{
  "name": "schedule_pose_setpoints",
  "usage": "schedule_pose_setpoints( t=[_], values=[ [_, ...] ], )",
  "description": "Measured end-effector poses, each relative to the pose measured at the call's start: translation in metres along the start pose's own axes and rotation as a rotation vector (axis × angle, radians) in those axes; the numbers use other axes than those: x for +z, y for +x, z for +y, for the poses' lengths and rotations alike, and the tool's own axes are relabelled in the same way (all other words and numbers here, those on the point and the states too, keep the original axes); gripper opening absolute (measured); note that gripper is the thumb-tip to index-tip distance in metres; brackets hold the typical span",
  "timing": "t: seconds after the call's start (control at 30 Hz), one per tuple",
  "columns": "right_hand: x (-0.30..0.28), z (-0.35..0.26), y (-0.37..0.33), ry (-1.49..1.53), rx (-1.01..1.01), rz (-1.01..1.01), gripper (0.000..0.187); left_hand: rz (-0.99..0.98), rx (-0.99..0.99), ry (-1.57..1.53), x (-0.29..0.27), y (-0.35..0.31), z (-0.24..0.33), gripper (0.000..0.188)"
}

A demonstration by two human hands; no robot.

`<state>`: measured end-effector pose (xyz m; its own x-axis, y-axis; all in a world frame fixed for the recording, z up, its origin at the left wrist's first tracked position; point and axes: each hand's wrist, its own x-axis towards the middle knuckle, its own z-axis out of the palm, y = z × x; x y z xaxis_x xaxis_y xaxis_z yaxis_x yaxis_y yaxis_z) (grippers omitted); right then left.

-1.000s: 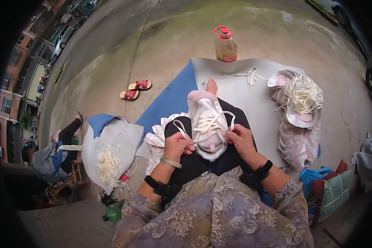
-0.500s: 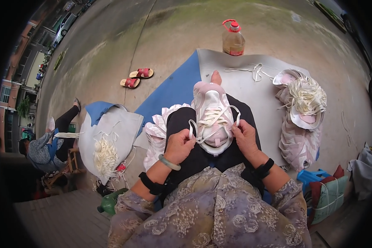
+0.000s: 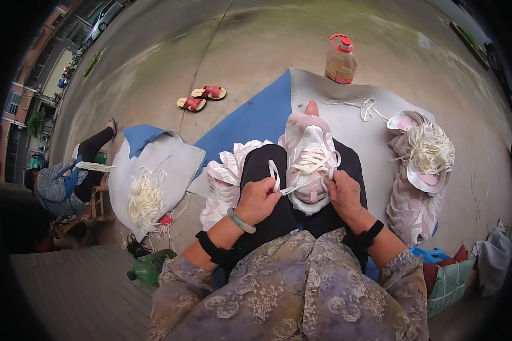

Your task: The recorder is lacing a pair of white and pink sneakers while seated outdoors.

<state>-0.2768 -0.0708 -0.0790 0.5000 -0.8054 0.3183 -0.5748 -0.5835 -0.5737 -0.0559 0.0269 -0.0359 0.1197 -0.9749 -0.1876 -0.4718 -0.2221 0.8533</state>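
A pink and white shoe upper (image 3: 308, 139) lies across my lap, its laced front toward me... its cream lace (image 3: 312, 160) criss-crossed through the eyelets. Left of the upper, my left hand (image 3: 258, 200) pinches one end of the lace, and a loop stands up above the fingers. My right hand (image 3: 345, 192) pinches the lace at the upper's right edge. A stretch of lace runs from the left fingers to the shoe's opening. Several more uppers (image 3: 224, 184) are stacked beside my left thigh.
Bundled cream laces (image 3: 429, 139) rest on a row of pink uppers (image 3: 418, 213) at right. More laces (image 3: 146, 204) lie on a grey sheet (image 3: 173, 162) at left. Beyond are red slippers (image 3: 201, 99) and a capped bottle (image 3: 341, 61). A person (image 3: 62, 184) sits at far left.
My left hand has drawn its lace end away from the shoe to the left, and the lace now stretches across. The whole view has shifted slightly.
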Motion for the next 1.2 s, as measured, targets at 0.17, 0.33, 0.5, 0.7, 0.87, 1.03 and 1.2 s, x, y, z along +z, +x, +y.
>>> schedule_pose_setpoints(
  t=[0.17,0.33,0.5,0.7,0.87,1.03,1.2],
  values=[
    [-0.024,-0.02,0.0,0.063,0.136,-0.153,0.024,-0.172,0.119,0.154,0.004,-0.001,0.016,0.007],
    [-0.017,-0.048,0.006,-0.206,-0.527,-0.27,0.026,-0.114,0.203,0.263,0.013,0.002,0.013,0.009],
    [-0.011,-0.044,0.013,-0.388,-0.442,-0.273,0.055,0.265,0.464,0.155,0.012,0.011,0.005,0.018],
    [-0.007,-0.045,0.02,-0.22,-0.298,-0.286,0.054,0.278,0.063,0.043,0.015,0.028,-0.01,0.01],
    [-0.002,-0.052,0.021,-0.045,-0.145,-0.286,0.033,0.28,-0.031,0.071,0.017,0.041,-0.012,0.013],
    [0.009,-0.062,0.028,0.713,0.562,-0.48,0.008,0.263,-0.008,0.105,0.017,0.043,-0.007,0.013],
    [0.021,-0.051,0.037,0.874,0.741,-0.514,0.009,0.2,-0.009,0.093,0.017,0.045,-0.004,0.014]
  ],
)
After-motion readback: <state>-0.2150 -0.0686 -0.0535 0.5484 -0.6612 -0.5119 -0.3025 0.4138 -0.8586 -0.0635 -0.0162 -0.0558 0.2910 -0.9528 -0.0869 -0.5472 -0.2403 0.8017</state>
